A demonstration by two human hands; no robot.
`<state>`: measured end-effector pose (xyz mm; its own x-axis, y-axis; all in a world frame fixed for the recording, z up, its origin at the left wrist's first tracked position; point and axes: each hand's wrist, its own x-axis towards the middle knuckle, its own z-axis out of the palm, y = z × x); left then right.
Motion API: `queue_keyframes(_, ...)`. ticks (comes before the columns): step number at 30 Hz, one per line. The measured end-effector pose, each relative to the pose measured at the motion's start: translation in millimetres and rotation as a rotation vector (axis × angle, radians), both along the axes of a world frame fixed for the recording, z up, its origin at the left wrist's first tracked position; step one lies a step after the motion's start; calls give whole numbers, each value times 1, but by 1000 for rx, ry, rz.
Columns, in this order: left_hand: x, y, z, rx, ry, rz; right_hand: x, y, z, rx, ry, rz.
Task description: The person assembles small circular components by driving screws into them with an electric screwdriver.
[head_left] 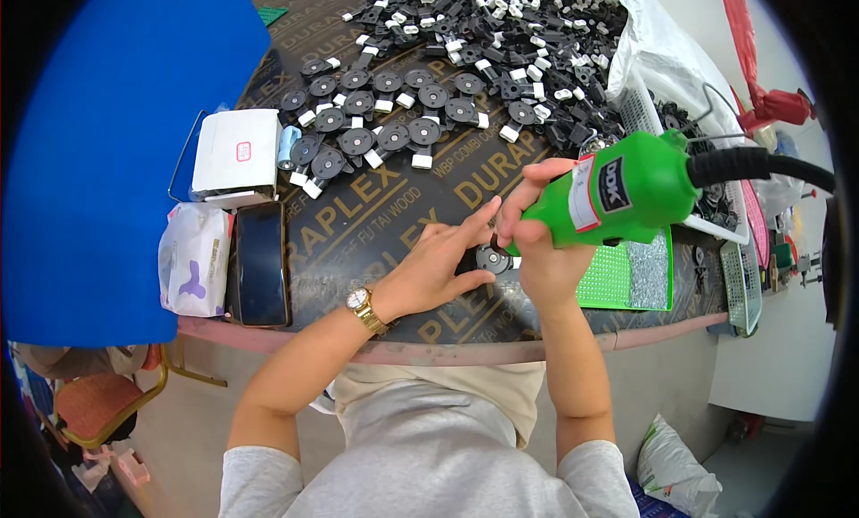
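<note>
My right hand point(548, 250) is wrapped round a green electric screwdriver point(617, 191), tilted with its tip pointing down and left. Beneath that tip, on the table, is a black disc-shaped part point(492, 259) with a white end piece. Around its left side lie the fingers and thumb of my left hand point(438, 260), steadying it; a gold watch is on that wrist. The screwdriver's tip is mostly hidden by my fingers. Farther off stand several similar black disc parts point(358, 140) with white tabs.
A large heap of black and white pieces point(528, 44) covers the far table. To the right are a green tray point(604, 281) of small silvery pieces and a white basket point(637, 111). At left lie a phone point(260, 264), a tissue pack point(194, 260) and a white box point(237, 151).
</note>
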<state>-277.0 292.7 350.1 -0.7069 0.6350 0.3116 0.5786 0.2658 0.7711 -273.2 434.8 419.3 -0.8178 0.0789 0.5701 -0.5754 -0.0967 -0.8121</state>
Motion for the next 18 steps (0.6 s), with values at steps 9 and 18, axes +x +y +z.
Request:
queue_keyframes(9,-5,5,-12,130,-162,-71,-1,-16,-5,17,-29,-111)
queue_keyframes(18,0,7,-7,92,-29,-11,0,-18,-10,101,-36,-285)
